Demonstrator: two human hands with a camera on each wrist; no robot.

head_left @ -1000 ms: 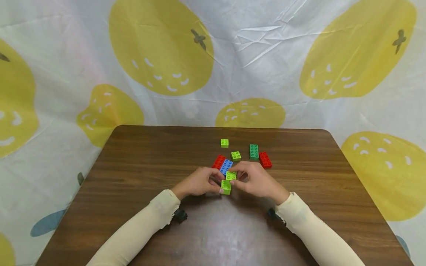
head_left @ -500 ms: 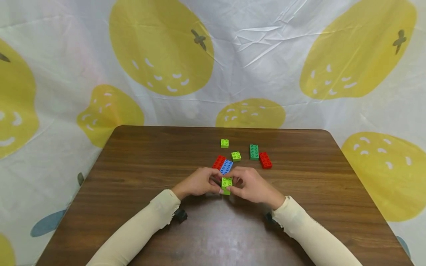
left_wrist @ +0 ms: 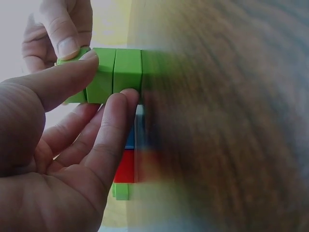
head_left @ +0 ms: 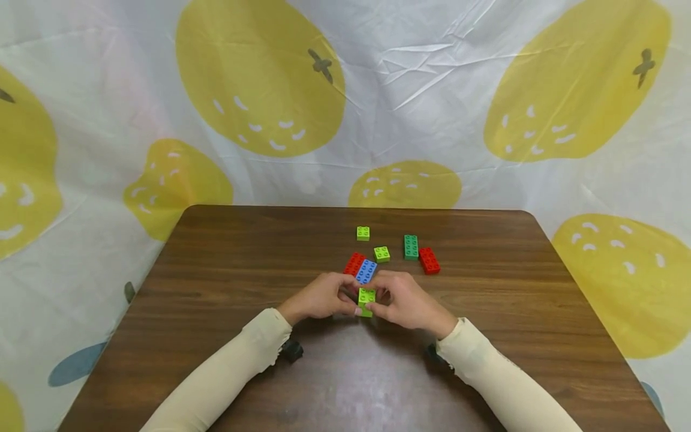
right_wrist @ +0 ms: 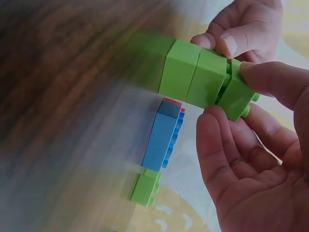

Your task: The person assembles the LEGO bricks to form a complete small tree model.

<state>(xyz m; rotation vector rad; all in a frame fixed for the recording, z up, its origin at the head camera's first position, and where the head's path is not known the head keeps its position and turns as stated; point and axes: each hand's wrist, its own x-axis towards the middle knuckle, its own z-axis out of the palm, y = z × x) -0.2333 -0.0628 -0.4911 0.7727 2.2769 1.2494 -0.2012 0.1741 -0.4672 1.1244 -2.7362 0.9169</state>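
Note:
Three lime green toy building bricks [left_wrist: 114, 75] stand stacked on the table in front of me. My left hand [head_left: 323, 296] holds the stack from the left, thumb on one side and fingers on the other. From the right, my right hand [head_left: 408, 302] pinches the top brick [right_wrist: 236, 94] between thumb and fingers. In the right wrist view that top brick sits slightly tilted, with a narrow gap between it and the brick below. Just behind the hands lie a blue brick [head_left: 366, 271] and a red brick [head_left: 354, 263], side by side.
Farther back on the brown wooden table [head_left: 243, 252] are two loose lime green bricks, one nearer [head_left: 381, 254] and one farther [head_left: 363, 233]. A dark green brick [head_left: 411, 246] and another red brick [head_left: 429, 260] lie to the right. A fruit-patterned curtain [head_left: 302, 180] hangs behind.
My right hand has brought its lime green brick toward me and down onto the stack beside the left hand. The left hand stays in place around the lower bricks.

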